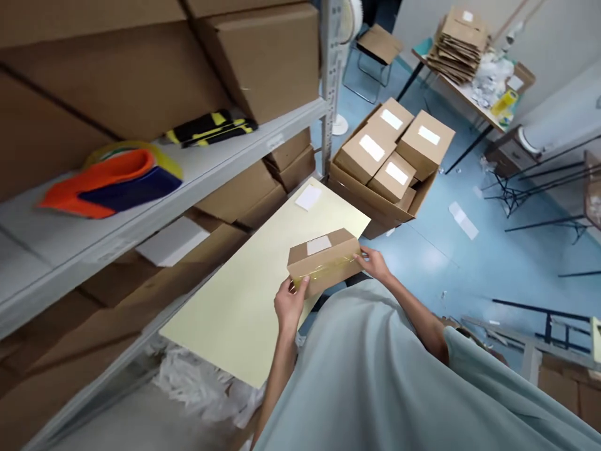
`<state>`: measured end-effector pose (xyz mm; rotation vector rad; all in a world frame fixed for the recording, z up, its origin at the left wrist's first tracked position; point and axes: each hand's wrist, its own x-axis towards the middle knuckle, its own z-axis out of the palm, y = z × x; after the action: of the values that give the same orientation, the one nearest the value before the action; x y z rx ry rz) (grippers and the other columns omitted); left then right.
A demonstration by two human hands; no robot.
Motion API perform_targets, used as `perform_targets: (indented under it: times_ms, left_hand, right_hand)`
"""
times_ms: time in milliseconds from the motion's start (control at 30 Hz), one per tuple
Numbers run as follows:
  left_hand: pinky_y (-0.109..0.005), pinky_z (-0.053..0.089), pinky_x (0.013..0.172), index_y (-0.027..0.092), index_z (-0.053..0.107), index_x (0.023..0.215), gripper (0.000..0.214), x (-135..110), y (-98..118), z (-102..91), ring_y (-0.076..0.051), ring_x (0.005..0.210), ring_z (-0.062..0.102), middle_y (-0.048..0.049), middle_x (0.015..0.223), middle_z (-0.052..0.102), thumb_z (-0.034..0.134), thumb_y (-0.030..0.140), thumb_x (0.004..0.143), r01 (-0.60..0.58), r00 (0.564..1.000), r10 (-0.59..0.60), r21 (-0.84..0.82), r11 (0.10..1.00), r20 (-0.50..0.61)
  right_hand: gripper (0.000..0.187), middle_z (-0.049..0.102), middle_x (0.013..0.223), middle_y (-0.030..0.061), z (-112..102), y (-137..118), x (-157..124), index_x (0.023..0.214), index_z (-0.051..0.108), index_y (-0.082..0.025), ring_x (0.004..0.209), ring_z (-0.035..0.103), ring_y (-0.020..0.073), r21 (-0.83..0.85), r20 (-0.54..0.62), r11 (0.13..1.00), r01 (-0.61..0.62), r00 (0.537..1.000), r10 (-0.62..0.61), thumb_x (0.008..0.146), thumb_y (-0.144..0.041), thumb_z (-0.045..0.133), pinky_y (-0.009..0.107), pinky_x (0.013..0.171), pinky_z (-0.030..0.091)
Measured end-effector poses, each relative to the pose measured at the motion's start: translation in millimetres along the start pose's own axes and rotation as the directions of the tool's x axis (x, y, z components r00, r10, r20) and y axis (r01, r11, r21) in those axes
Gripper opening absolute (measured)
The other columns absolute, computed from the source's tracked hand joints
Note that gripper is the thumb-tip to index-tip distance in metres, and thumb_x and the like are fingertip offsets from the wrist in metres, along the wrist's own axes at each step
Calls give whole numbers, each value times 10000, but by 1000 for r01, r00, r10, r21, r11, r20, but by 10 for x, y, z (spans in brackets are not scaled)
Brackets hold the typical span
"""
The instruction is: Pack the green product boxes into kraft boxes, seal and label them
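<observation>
Pale blue-grey shirt cloth (389, 376), one garment in soft loose folds, fills the bottom of my head feed. Two bare hands reach past it, set apart at opposite ends of one taped cardboard box (323, 260). I see the left hand (288, 304) pinching the left end, thumb against the long side, while the right hand (372, 262) grips the other end by its fingertips. That box sits over the near edge of one smooth, pale yellow board (225, 313); whether it touches, I can't tell. It is oblong and matte brown, with one white label on top and glossy yellowish tape (326, 268) along the side.

Farther up the board I count one loose white label (308, 197), lying flat. Just beyond stands one open carton (361, 199), holding four brown boxes (369, 166) with one white label each, and at least one more underneath.

To my left, one grey shelf (225, 169) bears an orange and navy object (117, 181), blurred, and a floppy black item (211, 127) with yellow stripes. Crumpled translucent plastic (197, 385) bunches below the board. Far off, across glossy blue floor (432, 244), one table holds a ragged stack of flattened cardboard (457, 44).
</observation>
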<state>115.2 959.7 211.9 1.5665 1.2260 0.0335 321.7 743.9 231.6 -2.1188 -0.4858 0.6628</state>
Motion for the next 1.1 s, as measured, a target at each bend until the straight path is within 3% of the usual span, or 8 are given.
perform_targets:
  times_ms: [167,300,433,633,733,867,967,1100]
  left_hand:
    - [-443,635,1142,216,763,1310,467,-99,629,667,-307,1270,783,-139,1444,772,776,469,917,-218,949,232,-87,972,214]
    - [-451,676,1076,216,770,1325,487,-255,1112,1343,-306,1240,791,-137,1437,755,779,519,944,-341,861,382,-174,924,336]
    - [-452,681,1072,222,779,1339,534,-327,1635,2245,-322,1245,800,-145,1424,770,812,579,944,-300,827,402,-296,907,393]
    - [-482,692,982,188,839,1102,474,26,2378,3708,-334,1006,851,-110,1126,872,897,600,874,-112,848,307,-420,900,432]
    - [-464,682,959,170,821,960,408,269,2565,4240,-300,937,842,-103,1039,870,898,561,875,-20,903,200,-426,904,381]
    - [-418,665,944,165,817,957,313,442,2664,4699,-280,947,835,-108,1039,871,896,462,896,-27,943,168,-438,899,287]
    - [-380,645,969,178,827,1008,253,517,2694,4937,-290,1041,834,-110,1117,875,885,408,917,-94,955,195,-395,914,224]
    - [-351,633,968,188,833,1016,232,704,2713,5160,-290,1074,825,-119,1087,877,892,389,917,-23,974,53,-136,990,221]
  right_hand:
    - [568,847,1352,72,-866,268,-447,1299,835,-233,1242,796,383,95,-311,992,-85,944,110,957,-649,654,553,1135,641]
    - [642,817,1415,122,-1677,397,-333,1377,795,-215,1292,771,390,-3,-521,993,-117,848,98,983,-689,616,574,1183,592]
    - [741,767,1482,191,-2701,545,176,1495,713,-191,1327,735,414,-269,-588,953,-139,808,-48,1012,-740,592,599,1163,575]
    - [761,738,1465,272,-3977,1006,1594,1585,602,-104,1316,689,441,-563,-388,825,-53,898,-207,1102,-678,473,631,1155,523]
    - [728,748,1403,291,-4185,1235,2430,1547,617,-81,1302,668,450,-598,-227,801,18,955,-191,1105,-641,475,651,1163,501]
    - [653,718,1464,271,-4298,1485,3244,1550,610,-118,1361,628,453,-586,-73,809,43,992,-106,1084,-569,527,659,1177,487]
    - [660,674,1549,251,-4400,1761,3516,1594,568,-142,1405,600,441,-549,-53,831,88,989,-140,1082,-557,523,653,1206,462]
    - [680,679,1511,257,-4305,2256,3555,1615,532,-132,1371,601,398,-512,-65,848,137,978,-197,1100,-572,461,594,1176,490]
